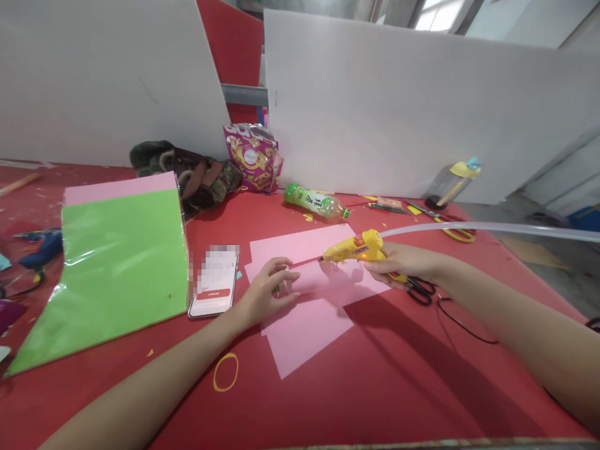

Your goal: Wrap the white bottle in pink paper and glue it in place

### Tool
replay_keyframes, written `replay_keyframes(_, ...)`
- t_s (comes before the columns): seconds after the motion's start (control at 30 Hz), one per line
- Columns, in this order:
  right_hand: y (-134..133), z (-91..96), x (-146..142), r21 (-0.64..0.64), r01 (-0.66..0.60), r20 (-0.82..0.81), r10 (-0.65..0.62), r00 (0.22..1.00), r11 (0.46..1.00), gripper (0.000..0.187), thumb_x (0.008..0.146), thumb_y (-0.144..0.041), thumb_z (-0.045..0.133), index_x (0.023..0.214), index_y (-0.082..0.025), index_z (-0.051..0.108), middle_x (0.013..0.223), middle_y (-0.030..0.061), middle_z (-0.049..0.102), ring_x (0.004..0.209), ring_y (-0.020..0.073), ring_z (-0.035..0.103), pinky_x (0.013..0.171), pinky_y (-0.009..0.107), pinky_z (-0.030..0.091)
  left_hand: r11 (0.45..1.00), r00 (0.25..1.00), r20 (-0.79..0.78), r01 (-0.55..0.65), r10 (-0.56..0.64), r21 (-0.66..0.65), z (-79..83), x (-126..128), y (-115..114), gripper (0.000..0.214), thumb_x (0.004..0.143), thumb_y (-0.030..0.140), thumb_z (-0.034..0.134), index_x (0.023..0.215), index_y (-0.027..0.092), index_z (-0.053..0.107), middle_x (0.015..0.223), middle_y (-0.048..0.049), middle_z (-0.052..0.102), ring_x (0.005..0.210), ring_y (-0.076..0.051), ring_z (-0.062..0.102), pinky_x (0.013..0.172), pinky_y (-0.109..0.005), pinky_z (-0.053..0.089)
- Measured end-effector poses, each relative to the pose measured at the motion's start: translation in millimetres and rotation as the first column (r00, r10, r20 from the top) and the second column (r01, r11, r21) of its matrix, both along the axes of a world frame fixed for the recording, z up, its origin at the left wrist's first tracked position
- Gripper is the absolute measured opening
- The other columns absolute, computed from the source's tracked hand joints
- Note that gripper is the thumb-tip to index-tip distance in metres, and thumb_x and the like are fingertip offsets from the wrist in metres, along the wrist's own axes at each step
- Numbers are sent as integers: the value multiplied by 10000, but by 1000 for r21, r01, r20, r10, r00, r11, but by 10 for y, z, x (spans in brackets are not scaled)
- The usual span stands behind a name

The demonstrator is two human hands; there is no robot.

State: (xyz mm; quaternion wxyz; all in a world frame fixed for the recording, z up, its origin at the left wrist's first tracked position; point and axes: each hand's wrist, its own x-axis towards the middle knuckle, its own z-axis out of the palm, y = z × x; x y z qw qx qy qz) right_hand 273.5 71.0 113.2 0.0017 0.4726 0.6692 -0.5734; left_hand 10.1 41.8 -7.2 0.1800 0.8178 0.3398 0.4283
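Your right hand (399, 262) is clamped on the glue gun (354, 248), hiding most of its handle, above the pink sheets (307, 337). Your left hand (268, 290), well apart, has half-curled fingers partly covering a green bit (276, 289); whether it is gripped cannot be told.

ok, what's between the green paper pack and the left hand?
Head view: a smartphone lies between the green paper pack and the left hand, with a small light-blue scrap beside it.
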Motion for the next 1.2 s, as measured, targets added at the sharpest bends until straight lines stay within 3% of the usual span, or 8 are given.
replay_keyframes(0.4, -67, 80, 183, 30, 115, 58, -116, 991, 993, 432, 668, -547, 529, 501, -174, 388, 352, -65, 366, 293, 51, 339, 330, 196, 251, 1000, 1000, -7, -8, 8, -5, -14, -5, -8, 168, 734, 217, 572, 893, 170, 543, 1018, -103, 470, 997, -207, 491, 794, -366, 472)
replay_keyframes(0.97, -146, 88, 501, 54, 187, 116, -192, 974, 981, 409, 776, -469, 430, 498, -169, 411, 408, -30, 402, 327, 49, 360, 411, 234, 278, 999, 1000, -20, -5, 6, 36, 2, -8, -4, 160, 742, 215, 564, 893, 166, 541, 1006, -102, 468, 987, -205, 493, 773, -349, 478)
replay_keyframes(1.13, -133, 116, 600, 121, 186, 106, -199, 974, 975, 415, 794, -447, 402, 490, -164, 399, 393, -25, 425, 326, 37, 366, 427, 222, 274, 999, 1000, -20, -3, 3, 35, 3, -10, -2, 163, 738, 211, 567, 892, 162, 543, 1006, -103, 467, 992, -213, 486, 771, -360, 476)
replay_keyframes(1.2, -135, 140, 600, 152, 192, 79, -205, 976, 970, 352, 793, -422, 399, 572, -154, 458, 382, -41, 423, 307, 34, 359, 411, 217, 250, 1000, 1000, -21, -3, 4, 30, -5, -12, -1, 164, 740, 210, 566, 894, 158, 544, 1011, -108, 468, 999, -217, 482, 774, -364, 475)
